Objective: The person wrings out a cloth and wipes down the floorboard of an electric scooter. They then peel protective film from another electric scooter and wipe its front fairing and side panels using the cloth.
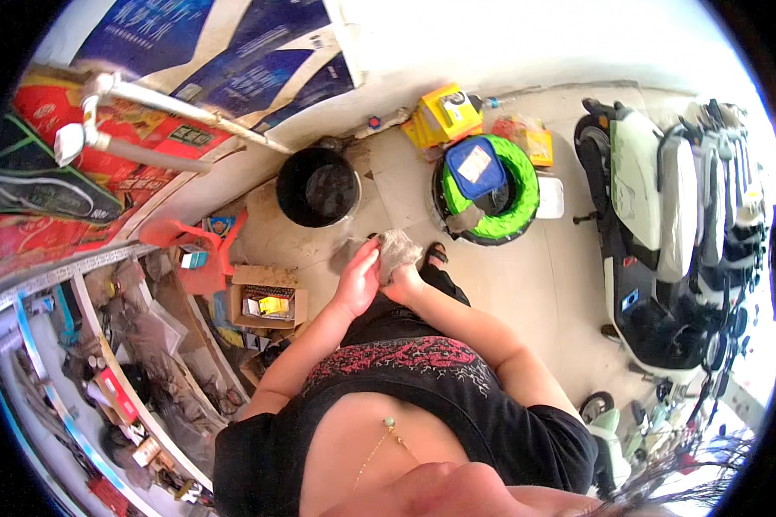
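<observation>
Both hands are closed around a grey rag [395,250], held in front of the body above the floor [526,284]: the left hand [359,277] presses on it from the side and the right hand [403,280] grips it from below. The rag looks soft, light and limp, so it seems best taken by a bunched handful. A black bucket [317,185] stands near, beyond the hands.

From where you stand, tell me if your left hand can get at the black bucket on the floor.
Probably yes. The left hand is on the grey rag with the right hand, and the black bucket stands just beyond it across bare floor, nothing between. It would have to leave the rag.
</observation>
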`<state>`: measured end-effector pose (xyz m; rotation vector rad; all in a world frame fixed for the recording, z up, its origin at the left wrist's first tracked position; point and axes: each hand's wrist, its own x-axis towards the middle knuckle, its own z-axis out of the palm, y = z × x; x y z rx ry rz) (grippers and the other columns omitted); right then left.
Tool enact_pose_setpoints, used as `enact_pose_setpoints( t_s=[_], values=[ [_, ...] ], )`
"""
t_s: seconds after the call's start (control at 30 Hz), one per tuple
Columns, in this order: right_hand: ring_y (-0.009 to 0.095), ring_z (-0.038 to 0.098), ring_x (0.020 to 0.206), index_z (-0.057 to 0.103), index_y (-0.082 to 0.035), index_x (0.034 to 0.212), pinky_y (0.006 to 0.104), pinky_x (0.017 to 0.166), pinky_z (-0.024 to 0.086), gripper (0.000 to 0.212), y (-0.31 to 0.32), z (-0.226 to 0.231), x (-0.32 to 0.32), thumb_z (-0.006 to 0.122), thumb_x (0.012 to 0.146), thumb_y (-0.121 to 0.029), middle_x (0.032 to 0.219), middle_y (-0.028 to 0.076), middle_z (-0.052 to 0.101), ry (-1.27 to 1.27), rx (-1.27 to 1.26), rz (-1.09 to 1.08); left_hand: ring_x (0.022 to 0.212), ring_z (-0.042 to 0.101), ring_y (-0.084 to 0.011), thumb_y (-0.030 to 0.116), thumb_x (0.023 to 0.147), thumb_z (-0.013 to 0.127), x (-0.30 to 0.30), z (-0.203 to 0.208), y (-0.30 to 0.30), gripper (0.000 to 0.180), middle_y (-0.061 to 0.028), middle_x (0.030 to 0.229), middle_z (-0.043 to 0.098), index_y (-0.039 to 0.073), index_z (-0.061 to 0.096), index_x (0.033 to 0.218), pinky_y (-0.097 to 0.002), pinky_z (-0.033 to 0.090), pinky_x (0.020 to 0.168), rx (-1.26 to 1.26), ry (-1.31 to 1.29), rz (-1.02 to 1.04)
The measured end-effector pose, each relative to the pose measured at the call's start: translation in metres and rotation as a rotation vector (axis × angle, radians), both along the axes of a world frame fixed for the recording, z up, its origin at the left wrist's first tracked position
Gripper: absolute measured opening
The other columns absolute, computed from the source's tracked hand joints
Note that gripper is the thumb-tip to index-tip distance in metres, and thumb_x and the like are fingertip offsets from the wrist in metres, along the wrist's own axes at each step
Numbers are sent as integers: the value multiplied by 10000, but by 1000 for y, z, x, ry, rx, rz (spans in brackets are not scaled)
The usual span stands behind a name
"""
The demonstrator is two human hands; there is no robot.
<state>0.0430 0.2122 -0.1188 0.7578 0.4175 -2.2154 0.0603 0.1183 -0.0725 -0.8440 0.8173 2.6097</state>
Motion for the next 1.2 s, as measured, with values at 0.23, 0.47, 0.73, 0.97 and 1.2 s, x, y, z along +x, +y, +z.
enact_pose_setpoints(
  t_s=[0.23,0.47,0.73,0.97,1.2],
  values=[
    [203,538,864,481,-69,1099,312,743,448,270,93,11,25,411,863,-181,1037,77,524,117,574,294,1098,409,-155,180,855,484,25,-18,66,427,-90,1181,437,-6,351,1216,-282,328,918,-420,153,-479],
    [147,506,881,397,-50,1150,267,713,425,387,231,-18,88,517,790,-123,1014,87,514,412,855,24,815,525,-138,390,766,586,55,-50,203,467,-88,943,497,-10,509,996,-246,435,678,-755,74,-846],
    [208,491,966,318,-35,1203,305,824,406,593,399,40,142,634,707,-108,1075,140,481,492,1228,-220,817,546,-123,247,786,582,53,10,383,408,-47,988,544,44,442,1112,-267,456,664,-478,190,-1034],
    [338,367,1130,184,-7,1292,371,933,318,760,457,33,158,610,670,-93,1220,243,334,544,1689,-303,859,531,-147,273,755,617,59,14,483,497,-74,975,546,10,412,1123,-280,449,676,-578,180,-1289],
    [306,352,1160,159,-59,1317,376,926,328,814,509,40,177,637,664,-142,1285,190,299,346,1347,-473,755,564,-178,156,851,459,38,-17,537,214,-100,856,577,5,489,999,-303,449,651,-364,352,-1194]
  ],
)
